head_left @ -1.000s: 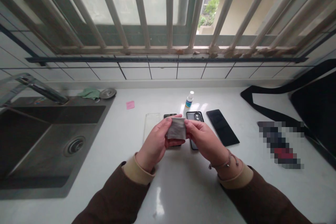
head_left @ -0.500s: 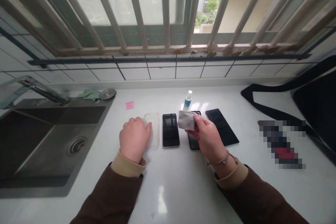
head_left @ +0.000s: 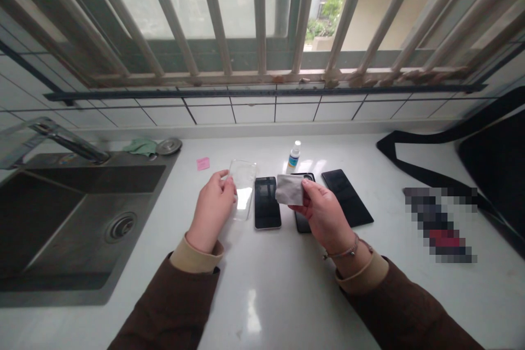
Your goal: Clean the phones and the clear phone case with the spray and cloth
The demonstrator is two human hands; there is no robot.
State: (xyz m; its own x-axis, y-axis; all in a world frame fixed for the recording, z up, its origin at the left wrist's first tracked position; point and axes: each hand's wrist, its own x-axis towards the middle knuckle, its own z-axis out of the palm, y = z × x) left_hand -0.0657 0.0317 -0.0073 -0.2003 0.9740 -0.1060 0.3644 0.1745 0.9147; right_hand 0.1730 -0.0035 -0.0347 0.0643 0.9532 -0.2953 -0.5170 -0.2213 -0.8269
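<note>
My left hand (head_left: pixel 216 200) is closed on the left edge of a clear phone case (head_left: pixel 245 178), which is lifted and tilted above the counter. Between thumb and fingers, my right hand (head_left: pixel 322 210) pinches a small grey cloth (head_left: pixel 289 190). A phone with a dark screen (head_left: pixel 267 205) lies flat between the two hands. Partly covered by the cloth and my right hand is a second black phone or case (head_left: pixel 302 224). Right of that rests a black tablet-like slab (head_left: pixel 348 198). Behind the cloth stands a small white bottle (head_left: pixel 294 155) with a blue label.
A steel sink (head_left: pixel 77 229) with a faucet (head_left: pixel 69 142) is at the left. On its back rim lie a green cloth (head_left: pixel 141 146) and a metal strainer lid (head_left: pixel 169 146). A pink note (head_left: pixel 203 163) sits nearby. At the right is a black strap (head_left: pixel 422 167) beside a blurred item (head_left: pixel 441 227).
My left hand has taken hold of the clear phone case and raised it off the counter, turning it slightly. The grey cloth in my right hand has shifted a little left.
</note>
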